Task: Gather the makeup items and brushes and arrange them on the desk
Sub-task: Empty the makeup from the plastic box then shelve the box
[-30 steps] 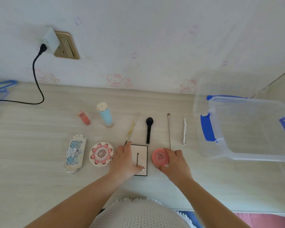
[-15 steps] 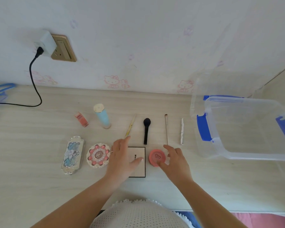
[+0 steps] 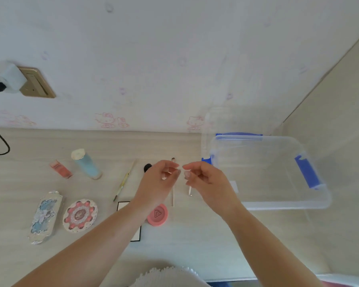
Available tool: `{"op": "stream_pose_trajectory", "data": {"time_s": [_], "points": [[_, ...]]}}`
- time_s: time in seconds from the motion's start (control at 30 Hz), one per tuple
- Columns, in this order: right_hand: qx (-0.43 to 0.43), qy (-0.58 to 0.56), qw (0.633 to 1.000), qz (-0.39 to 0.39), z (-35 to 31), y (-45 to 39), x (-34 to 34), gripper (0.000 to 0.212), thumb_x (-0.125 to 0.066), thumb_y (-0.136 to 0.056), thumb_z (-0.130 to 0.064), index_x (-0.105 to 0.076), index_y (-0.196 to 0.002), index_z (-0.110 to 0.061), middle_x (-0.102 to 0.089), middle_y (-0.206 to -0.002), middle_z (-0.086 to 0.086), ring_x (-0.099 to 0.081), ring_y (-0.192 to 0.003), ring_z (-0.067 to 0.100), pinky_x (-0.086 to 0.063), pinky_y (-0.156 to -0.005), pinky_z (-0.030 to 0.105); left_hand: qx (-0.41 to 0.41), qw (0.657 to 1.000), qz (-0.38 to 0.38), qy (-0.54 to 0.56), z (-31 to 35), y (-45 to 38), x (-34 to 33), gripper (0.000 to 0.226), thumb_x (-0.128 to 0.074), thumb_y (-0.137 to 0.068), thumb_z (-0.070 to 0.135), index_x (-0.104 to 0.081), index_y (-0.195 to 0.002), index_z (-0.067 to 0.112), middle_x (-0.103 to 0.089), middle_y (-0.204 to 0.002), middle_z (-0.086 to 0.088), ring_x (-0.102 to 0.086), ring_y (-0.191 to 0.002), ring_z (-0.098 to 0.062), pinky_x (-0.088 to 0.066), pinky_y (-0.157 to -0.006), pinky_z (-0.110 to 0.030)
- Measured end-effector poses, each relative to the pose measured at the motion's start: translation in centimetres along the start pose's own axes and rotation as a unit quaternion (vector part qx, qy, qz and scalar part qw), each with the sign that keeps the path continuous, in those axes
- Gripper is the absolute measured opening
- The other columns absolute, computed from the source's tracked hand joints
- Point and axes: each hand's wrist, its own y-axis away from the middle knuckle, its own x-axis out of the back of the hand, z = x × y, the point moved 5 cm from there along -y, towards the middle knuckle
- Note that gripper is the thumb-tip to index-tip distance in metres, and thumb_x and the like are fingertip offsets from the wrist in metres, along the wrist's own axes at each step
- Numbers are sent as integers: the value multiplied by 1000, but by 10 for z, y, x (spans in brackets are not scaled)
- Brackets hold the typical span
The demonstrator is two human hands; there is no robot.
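You are looking at a bright, evenly lit scene in soft daylight, with no hard shadows anywhere on the desk (image 3: 195, 241). The colours look pale and a little washed out, most of all on the wall (image 3: 174, 59). Both hands, the left hand (image 3: 157, 183) and the right hand (image 3: 205, 179), are smeared by motion blur. The wide lens bends the desk edge and the clear box (image 3: 278, 204) toward the corners. Fine detail is soft throughout.

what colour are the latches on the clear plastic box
Blue. The latches on the clear box show best in the head view, the only one.
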Motion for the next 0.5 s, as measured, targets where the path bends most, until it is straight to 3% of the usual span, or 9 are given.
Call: {"op": "stream_pose_trajectory", "data": {"time_s": [0.17,0.3,0.4,0.5], "points": [[29,13,996,79,-17,-26,106,17,-62,-87,-22,-65,-82,-38,-66,-82,-8,-65,-88,22,-51,-88,39,-4,1000,9,23,48,-33,-43,11,-62,-88,13,-64,-89,24,-63,-84,13,-58,-77,-3,-41,-66,-2],[31,27,988,147,-14,-56,184,9,-60,-89,-23,-64,-87,-31,-60,-80,-9,-57,-81,15,-51,-83,40,11,999,32,27,71,-66,-69,9,-60,-89,16,-64,-96,20,-64,-87,7,-57,-75,-5,-40,-56,-3],[22,68,981,181,-3,-82,222,13,-59,-89,-27,-60,-102,-26,-61,-95,-4,-56,-91,13,-43,-72,22,31,998,58,13,79,-88,-85,21,-60,-89,19,-61,-110,16,-63,-103,3,-57,-85,-7,-42,-68,-9],[9,132,972,194,14,-102,247,32,-59,-88,-32,-55,-119,-23,-52,-126,3,-52,-113,13,-36,-86,21,75,995,68,6,76,-106,-96,42,-63,-88,26,-50,-126,16,-55,-124,-1,-52,-105,-14,-39,-85,-23]]}}
